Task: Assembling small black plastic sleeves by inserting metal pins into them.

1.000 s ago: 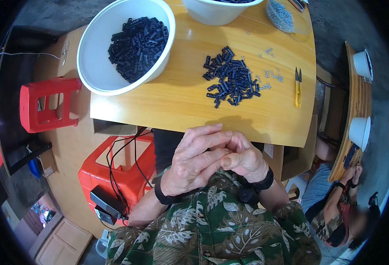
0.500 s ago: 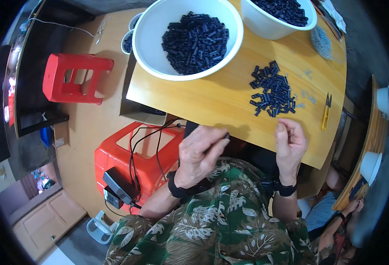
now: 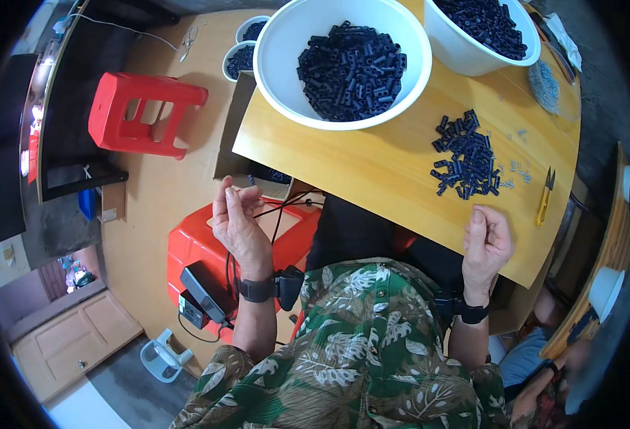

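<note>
My left hand (image 3: pixel 240 227) is out to the left beside an open cardboard box (image 3: pixel 230 146), its fingers spread and holding nothing. A small dark plastic piece (image 3: pixel 251 180) shows just past its fingertips, apparently loose over the box, where similar dark pieces lie. My right hand (image 3: pixel 488 239) rests at the table's near edge with fingers curled and thumb pressed to them; whatever they may hold is hidden. Just beyond it lies a loose pile of short dark tubular plastic pieces (image 3: pixel 470 159). Small pale metallic bits (image 3: pixel 521 171) are scattered to the pile's right.
Two white tubs, one large (image 3: pixel 272 68) and another (image 3: pixel 465 61), hold dark pieces on the wooden table (image 3: pixel 393 168). Yellow-handled snips (image 3: pixel 544 200) lie at the right. A red stool with cables (image 3: pixel 200 236) stands left below. Another person's arm (image 3: pixel 536 393) shows lower right.
My left hand has swung left from the table's front edge to the box, and its pinch on a small dark piece has opened. My right hand keeps its curled pose. The view has shifted slightly.
</note>
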A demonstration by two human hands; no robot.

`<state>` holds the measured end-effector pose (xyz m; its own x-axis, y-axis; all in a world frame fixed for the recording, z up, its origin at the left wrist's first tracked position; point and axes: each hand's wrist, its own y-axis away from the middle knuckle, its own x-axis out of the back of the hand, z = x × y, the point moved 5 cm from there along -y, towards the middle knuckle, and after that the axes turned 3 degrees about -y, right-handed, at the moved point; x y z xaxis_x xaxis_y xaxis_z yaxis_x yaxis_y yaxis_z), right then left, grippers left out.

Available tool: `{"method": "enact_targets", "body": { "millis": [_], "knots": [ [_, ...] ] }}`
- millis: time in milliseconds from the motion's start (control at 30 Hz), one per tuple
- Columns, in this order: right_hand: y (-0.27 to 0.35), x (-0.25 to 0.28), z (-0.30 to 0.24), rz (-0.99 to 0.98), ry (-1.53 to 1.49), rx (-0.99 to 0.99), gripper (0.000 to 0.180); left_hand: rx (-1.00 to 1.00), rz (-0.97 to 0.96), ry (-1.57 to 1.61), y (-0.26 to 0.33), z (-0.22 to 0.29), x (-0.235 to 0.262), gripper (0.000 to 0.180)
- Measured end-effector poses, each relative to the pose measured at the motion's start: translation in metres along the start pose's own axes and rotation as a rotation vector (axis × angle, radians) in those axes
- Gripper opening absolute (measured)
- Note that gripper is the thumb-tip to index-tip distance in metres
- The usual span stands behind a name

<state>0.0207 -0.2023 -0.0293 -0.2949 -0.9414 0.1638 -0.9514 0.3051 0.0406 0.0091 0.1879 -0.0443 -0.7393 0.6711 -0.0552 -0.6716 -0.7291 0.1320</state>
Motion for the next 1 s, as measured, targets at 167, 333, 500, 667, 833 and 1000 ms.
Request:
{"method": "enact_targets", "body": {
  "millis": [167, 333, 500, 667, 833, 1000],
  "knots": [
    [0.001, -0.003, 0.003, 0.029, -0.053, -0.015, 0.008, -0.122, -0.032, -0.165, 0.021, 0.016, -0.026, 0.029],
    [-0.002, -0.007, -0.005, 0.045, 0.025, 0.096, 0.007, -0.379, -0.474, -0.409, 0.060, 0.036, -0.077, 0.012],
    [-0.002, -0.010, -0.005, 0.042, -0.037, 0.099, 0.006, -0.677, -0.809, -0.594, 0.098, 0.043, -0.136, 0.018],
    [-0.002, -0.008, -0.006, 0.034, -0.033, 0.121, 0.007, -0.957, -0.832, -0.658, 0.115, 0.036, -0.176, 0.028],
    [-0.003, -0.009, -0.013, 0.015, 0.009, 0.117, 0.005, -0.901, -0.773, -0.676, 0.109, 0.022, -0.190, 0.029],
    [-0.004, -0.008, -0.015, 0.013, 0.002, 0.125, 0.005, -0.962, -0.805, -0.719, 0.106, 0.018, -0.199, 0.028]
  ]
}}
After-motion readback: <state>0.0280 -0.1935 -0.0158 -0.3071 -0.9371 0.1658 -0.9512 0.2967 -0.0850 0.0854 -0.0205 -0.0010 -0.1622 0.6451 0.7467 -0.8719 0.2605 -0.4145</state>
